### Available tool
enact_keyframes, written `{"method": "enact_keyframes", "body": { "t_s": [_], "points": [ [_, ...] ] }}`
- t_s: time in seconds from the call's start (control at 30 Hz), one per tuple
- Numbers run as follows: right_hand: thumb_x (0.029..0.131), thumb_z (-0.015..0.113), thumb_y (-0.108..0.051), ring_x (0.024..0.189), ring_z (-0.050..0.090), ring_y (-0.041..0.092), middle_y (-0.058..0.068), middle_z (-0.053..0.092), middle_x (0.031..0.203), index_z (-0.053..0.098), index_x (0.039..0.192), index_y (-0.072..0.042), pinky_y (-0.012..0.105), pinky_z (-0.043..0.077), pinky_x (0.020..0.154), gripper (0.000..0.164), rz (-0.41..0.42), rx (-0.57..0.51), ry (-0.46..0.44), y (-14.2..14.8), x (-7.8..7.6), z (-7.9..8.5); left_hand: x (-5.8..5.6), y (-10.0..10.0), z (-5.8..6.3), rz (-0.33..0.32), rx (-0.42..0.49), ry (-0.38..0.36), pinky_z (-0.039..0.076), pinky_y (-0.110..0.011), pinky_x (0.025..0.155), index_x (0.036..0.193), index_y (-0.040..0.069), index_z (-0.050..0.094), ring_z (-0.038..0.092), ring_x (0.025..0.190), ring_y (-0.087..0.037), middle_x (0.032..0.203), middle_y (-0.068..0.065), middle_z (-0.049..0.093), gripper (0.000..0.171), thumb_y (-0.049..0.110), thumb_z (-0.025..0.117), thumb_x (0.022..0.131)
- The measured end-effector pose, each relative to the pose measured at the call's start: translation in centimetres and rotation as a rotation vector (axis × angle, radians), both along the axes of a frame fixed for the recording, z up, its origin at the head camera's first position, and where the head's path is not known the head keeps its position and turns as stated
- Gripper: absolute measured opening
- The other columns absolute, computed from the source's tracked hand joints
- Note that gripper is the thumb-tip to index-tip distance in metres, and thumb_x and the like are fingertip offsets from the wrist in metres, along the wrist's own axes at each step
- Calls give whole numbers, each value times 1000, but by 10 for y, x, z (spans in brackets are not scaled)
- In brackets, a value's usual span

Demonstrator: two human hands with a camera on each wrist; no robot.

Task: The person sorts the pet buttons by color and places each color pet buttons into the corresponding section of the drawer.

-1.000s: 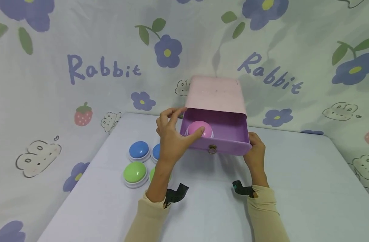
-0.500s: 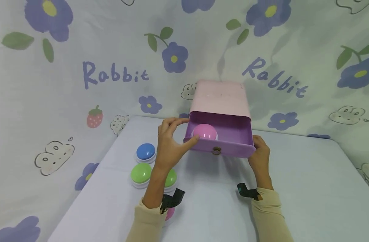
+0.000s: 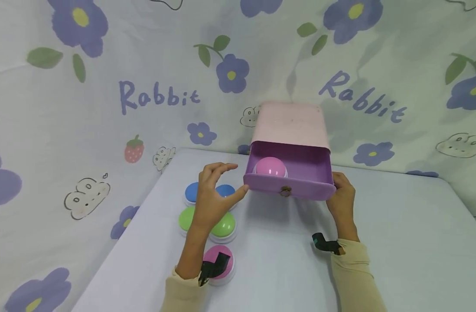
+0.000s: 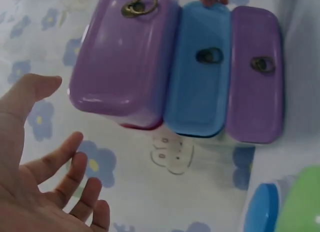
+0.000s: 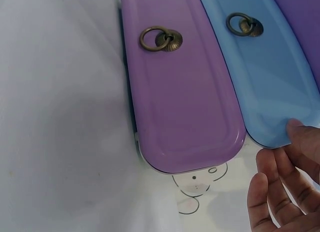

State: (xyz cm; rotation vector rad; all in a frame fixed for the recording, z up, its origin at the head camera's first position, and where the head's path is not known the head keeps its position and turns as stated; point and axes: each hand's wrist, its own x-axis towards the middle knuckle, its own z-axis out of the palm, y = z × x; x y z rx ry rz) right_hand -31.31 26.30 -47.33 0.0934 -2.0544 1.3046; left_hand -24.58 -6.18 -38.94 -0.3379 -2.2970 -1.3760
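Note:
A pink-topped drawer cabinet (image 3: 292,123) stands at the back of the table. Its top purple drawer (image 3: 310,190) is pulled out, with a pink dome-topped button (image 3: 271,166) on a white base inside at the left. Just left of this drawer's front corner, my left hand (image 3: 213,203) is in the air, thumb and fingers spread, holding nothing. On the cabinet's right side my right hand (image 3: 342,201) grips the edge of the blue middle drawer (image 5: 280,77), thumb on its front and fingers along its side. The lower purple drawer (image 5: 185,92) is pushed in.
Left of the cabinet, partly behind my left hand and forearm, lie blue buttons (image 3: 225,190), green buttons (image 3: 224,225) and a pink button (image 3: 223,251). A patterned cloth wall (image 3: 160,130) rises right behind the white table (image 3: 398,242).
My left hand has drawn back leftward from the pink button and the drawer's edge, leaving the button inside. My right hand stays at the cabinet's side. The head view has shifted a little.

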Motion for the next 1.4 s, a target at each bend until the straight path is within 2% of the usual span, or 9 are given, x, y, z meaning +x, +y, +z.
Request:
{"method": "enact_keyframes", "body": {
  "t_s": [0.1, 0.27, 0.4, 0.5, 0.63, 0.73, 0.83, 1.17, 1.4],
  "points": [
    [84, 67, 13, 89, 53, -7, 19, 67, 100, 73, 96, 11, 10, 42, 74, 14, -13, 2, -3, -1, 0, 0, 5, -9, -13, -25, -11, -1, 41, -52, 99, 127, 22, 67, 40, 126, -18, 132, 0, 49, 50, 30, 84, 80],
    [86, 66, 11, 89, 52, -5, 19, 67, 100, 73, 96, 12, 11, 42, 74, 12, -17, 19, -19, -4, -1, 0, 23, -40, -55, -64, -7, 38, 36, -55, 104, 123, 18, 69, 43, 127, -20, 128, -1, 53, 47, 19, 85, 79],
    [87, 67, 10, 92, 52, -6, 22, 67, 102, 73, 99, 12, 13, 40, 78, 13, -22, 28, -6, -4, -3, 3, 36, -63, -78, -99, -20, -17, 34, -57, 103, 122, 19, 69, 40, 128, -18, 128, 3, 53, 50, 15, 87, 76],
    [86, 67, 12, 92, 50, -9, 23, 67, 102, 72, 98, 13, 14, 40, 79, 13, -35, 24, 3, 0, -3, 7, 46, -64, -75, -145, -22, -92, 33, -58, 104, 122, 18, 69, 40, 128, -18, 128, 2, 52, 50, 14, 87, 75],
    [86, 65, 12, 91, 48, -12, 24, 67, 102, 72, 98, 14, 13, 39, 79, 14, -45, 36, 7, 2, -3, 9, 54, -63, -80, -182, -36, -151, 33, -59, 106, 120, 16, 70, 41, 128, -20, 129, 0, 52, 48, 15, 87, 75],
    [87, 65, 11, 90, 48, -12, 26, 67, 102, 72, 98, 14, 13, 38, 80, 13, -51, 44, 12, 2, -5, 9, 58, -69, -93, -192, -77, -149, 34, -59, 106, 120, 20, 70, 40, 128, -20, 130, 3, 52, 50, 24, 89, 74],
    [86, 65, 10, 90, 47, -14, 26, 67, 102, 72, 96, 14, 12, 38, 80, 13, -57, 46, 17, 1, -6, 9, 67, -73, -97, -203, -114, -134, 33, -59, 106, 120, 25, 69, 40, 128, -20, 128, 5, 52, 52, 30, 90, 73],
    [85, 64, 11, 90, 46, -15, 25, 67, 101, 72, 96, 14, 12, 38, 82, 14, -62, 47, -3, -1, -6, 6, 89, -83, -116, -199, -211, -166, 39, -53, 101, 128, 22, 65, 37, 125, -17, 127, 8, 49, 68, 38, 92, 68],
    [86, 64, 11, 88, 45, -16, 26, 67, 102, 72, 96, 14, 12, 37, 80, 13, -69, 48, -15, -3, -5, 3, 98, -86, -122, -208, -268, -232, 28, -50, 99, 138, 25, 58, 34, 125, -15, 129, 11, 45, 86, 54, 91, 64]
  ]
}}
